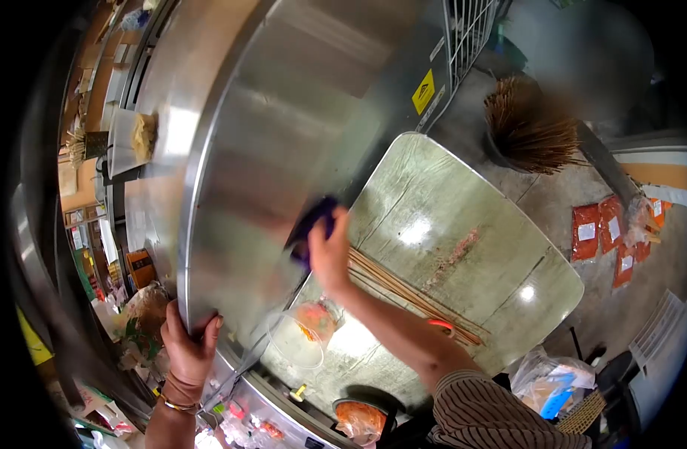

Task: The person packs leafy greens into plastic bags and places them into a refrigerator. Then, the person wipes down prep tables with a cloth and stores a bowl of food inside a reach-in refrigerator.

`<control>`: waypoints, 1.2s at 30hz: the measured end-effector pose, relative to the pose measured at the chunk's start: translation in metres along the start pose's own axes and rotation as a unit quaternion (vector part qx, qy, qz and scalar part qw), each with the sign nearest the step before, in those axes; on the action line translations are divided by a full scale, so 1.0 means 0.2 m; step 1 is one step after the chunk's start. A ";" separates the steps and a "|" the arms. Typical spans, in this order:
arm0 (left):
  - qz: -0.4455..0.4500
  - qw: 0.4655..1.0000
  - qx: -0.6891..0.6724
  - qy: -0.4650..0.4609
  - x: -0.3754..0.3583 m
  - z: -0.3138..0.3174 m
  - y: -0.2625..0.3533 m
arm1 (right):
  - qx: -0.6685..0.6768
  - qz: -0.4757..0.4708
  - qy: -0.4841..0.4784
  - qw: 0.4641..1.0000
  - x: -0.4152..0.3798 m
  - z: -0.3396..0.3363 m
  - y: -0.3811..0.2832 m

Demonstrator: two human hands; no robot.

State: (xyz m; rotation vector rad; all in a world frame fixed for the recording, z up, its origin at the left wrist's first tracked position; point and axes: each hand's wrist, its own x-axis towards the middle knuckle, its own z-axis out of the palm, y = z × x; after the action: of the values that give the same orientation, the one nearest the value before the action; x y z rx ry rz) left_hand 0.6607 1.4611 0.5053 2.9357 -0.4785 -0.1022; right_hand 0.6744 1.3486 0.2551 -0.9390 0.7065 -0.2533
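A dark purple cloth [312, 224] is bunched under my right hand [328, 251], whose fingers are closed on it. It presses against a large brushed stainless steel panel [276, 127] that fills the upper middle of the head view. Lower down, my left hand [188, 348] grips the panel's lower edge, thumb on one side and fingers partly hidden behind. Beneath my right forearm lies a bundle of long thin sticks [396, 284] on a pale green-grey tabletop [478, 224]. A clear round plastic container [295, 340] stands near the panel's foot.
Several sealed red packets [585, 232] lie on the floor at right. A bin full of thin brown sticks [534, 127] stands behind the table. Near the table's front are a black bowl with orange contents [361, 417] and a plastic bag [545, 374]. Cluttered shelves [96, 224] line the left.
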 end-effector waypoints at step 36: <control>0.063 0.998 0.009 0.011 0.04 0.00 0.02 | -0.590 -0.288 -0.196 0.729 0.27 -0.72 -0.39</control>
State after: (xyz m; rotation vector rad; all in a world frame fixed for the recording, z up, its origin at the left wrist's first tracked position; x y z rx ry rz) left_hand 0.6671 1.4548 0.5053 2.9113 -0.6618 -0.0489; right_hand 0.6284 1.1825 0.2378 -2.3783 0.0613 -0.1072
